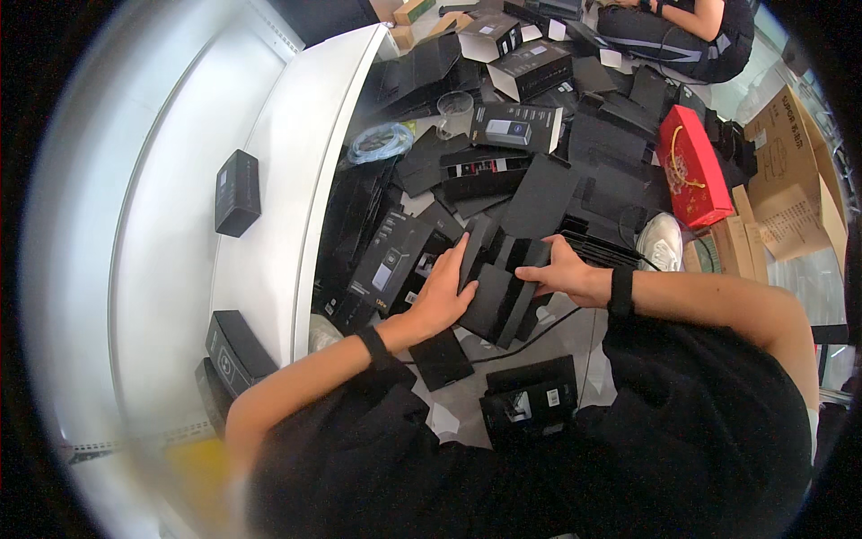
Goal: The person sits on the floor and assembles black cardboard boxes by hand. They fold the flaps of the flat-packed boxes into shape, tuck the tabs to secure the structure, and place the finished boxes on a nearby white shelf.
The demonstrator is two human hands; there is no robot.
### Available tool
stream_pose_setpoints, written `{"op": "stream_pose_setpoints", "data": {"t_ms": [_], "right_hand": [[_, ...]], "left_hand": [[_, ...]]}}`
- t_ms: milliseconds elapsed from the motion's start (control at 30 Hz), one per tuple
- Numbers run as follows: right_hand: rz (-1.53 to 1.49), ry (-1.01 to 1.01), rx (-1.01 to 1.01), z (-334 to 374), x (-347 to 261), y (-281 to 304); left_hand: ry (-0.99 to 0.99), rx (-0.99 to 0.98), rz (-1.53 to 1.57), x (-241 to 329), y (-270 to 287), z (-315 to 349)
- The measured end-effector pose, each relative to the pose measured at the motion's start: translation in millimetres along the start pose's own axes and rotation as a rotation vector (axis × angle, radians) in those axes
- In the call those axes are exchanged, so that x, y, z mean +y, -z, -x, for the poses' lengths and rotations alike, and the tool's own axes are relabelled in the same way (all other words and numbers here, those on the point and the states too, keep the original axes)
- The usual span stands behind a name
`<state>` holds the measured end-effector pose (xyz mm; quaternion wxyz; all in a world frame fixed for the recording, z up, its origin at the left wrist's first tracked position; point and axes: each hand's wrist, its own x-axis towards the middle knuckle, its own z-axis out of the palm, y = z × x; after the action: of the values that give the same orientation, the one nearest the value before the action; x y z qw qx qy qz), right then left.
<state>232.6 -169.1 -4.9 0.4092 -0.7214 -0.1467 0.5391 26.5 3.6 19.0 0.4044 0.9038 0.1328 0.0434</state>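
Here it is, a matte black folded cardboard box (489, 292) right in front of the seated person, between both bare hands! The left hand (440, 296) lies along its left edge, fingers stretched, thumb bent onto the face: a gripping hold. The right hand (566, 269) pinches the other side, thumb on top, its remaining fingers partly hidden behind the edge.

Just left of the box, a black printed carton with a device picture (391, 265) lies among dark cardboard. Beyond, a heap of black cardboard packaging (615, 148) sprawls over the floor, a pale-blue coiled cable (381, 142) at its left side. Over right stands a bright red gift box with a yellow cord (693, 166), near a large brown cardboard carton (783, 148). And at the back, another person in dark clothes (687, 49) sits low!
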Motion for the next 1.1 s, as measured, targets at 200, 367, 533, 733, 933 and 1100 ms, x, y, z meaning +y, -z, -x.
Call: {"op": "stream_pose_setpoints", "data": {"t_ms": [200, 367, 533, 733, 933, 1100], "right_hand": [[0.038, 0.012, -0.021, 3.6, -1.4, 1.3], [0.139, 0.027, -0.004, 14.3, -12.0, -4.3], [-0.043, -0.111, -0.124, 22.2, -35.6, -2.2], [-0.017, -0.003, -0.119, 14.5, -14.4, -5.2], [0.138, -0.004, -0.014, 18.6, -13.7, -8.8], [0.267, 0.081, -0.032, 17.8, -11.7, -12.5]], "left_hand": [[-0.036, -0.01, 0.011, -2.4, 1.9, -0.1], [-0.06, -0.073, 0.002, 1.2, 1.4, -2.7], [-0.006, -0.117, -0.06, 3.9, 2.2, -2.9], [0.026, -0.134, -0.18, 28.0, -2.1, 0.7], [0.075, -0.182, -0.259, 42.9, -7.2, -3.5], [0.017, -0.095, -0.195, 9.4, -18.4, -5.2]]}}
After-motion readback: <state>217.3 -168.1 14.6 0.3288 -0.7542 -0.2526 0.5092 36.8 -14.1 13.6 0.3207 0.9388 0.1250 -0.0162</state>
